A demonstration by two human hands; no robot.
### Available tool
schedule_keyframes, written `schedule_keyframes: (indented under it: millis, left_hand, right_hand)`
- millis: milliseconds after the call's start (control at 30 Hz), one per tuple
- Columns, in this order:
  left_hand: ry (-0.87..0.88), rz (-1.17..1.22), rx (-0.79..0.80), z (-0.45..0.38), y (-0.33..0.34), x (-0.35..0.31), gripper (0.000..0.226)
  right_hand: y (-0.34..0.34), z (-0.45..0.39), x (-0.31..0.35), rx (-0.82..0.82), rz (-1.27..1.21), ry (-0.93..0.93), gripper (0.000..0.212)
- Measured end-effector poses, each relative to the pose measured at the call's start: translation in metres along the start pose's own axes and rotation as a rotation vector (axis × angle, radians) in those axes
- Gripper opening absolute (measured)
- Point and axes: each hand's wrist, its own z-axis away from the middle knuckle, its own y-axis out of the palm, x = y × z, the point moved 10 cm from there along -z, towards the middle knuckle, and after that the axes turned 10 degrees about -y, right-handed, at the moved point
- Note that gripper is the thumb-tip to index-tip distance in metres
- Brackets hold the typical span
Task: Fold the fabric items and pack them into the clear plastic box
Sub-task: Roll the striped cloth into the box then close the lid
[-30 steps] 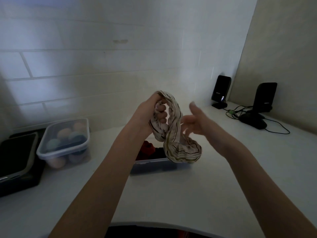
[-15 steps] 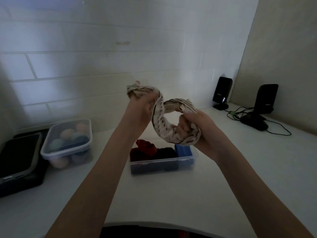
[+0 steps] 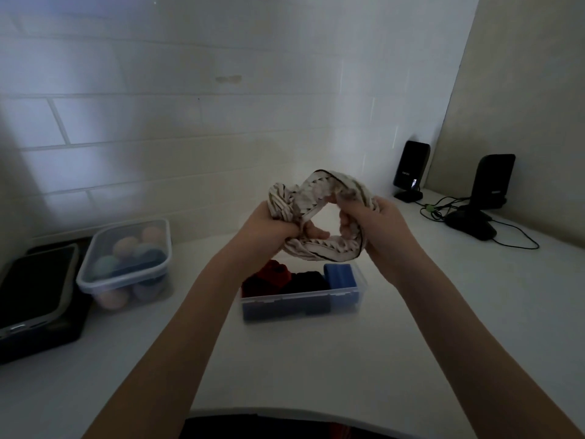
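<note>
A white countertop [image 3: 395, 359] is seen stretching below a white tiled wall [image 3: 190, 122], with a beige panel [image 3: 522, 90] standing at the far right. Two bare forearms are extended over the counter from the lower edge of the view. At the far left a dark tray-like object [image 3: 34, 299] is seen, and just beside it a lidded container [image 3: 126, 264] is set, in which pale and bluish balls are visible. At the right rear two black speakers [image 3: 411, 169] are placed on stands, well apart from the hands, with dark cables [image 3: 512, 239] trailing across the counter. Near the middle the clear plastic box [image 3: 300, 299] is found with no lid on it, red, dark and blue folded fabric [image 3: 338, 274] being packed inside. Above the box, and apart from it, a cream cloth with dark stripes [image 3: 316, 191] is held in the air, twisted into a loose ring. One bunched end is clenched in the left hand [image 3: 272, 226], whose fingers are curled tightly around it. The opposite side of the ring is grasped by the right hand [image 3: 380, 229], the fingers being folded over the fabric. A gap is left between the two hands, through which the counter is seen.
</note>
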Motion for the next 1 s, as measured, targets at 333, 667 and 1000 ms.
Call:
schedule_keyframes:
  millis: [333, 667, 1000]
  left_hand:
    - [-0.205, 0.686, 0.727, 0.024, 0.056, 0.008, 0.019]
    - [-0.131, 0.318, 0.383, 0.012, 0.006, 0.024, 0.048]
    - [-0.103, 0.044, 0.184, 0.01, -0.007, 0.02, 0.046]
  right_hand:
    - [0.046, 0.018, -0.029, 0.3, -0.023, 0.224, 0.03]
    - [0.053, 0.013, -0.021, 0.163, -0.786, 0.241, 0.028]
    - [-0.01, -0.004, -0.021, -0.107, 0.02, -0.016, 0.044]
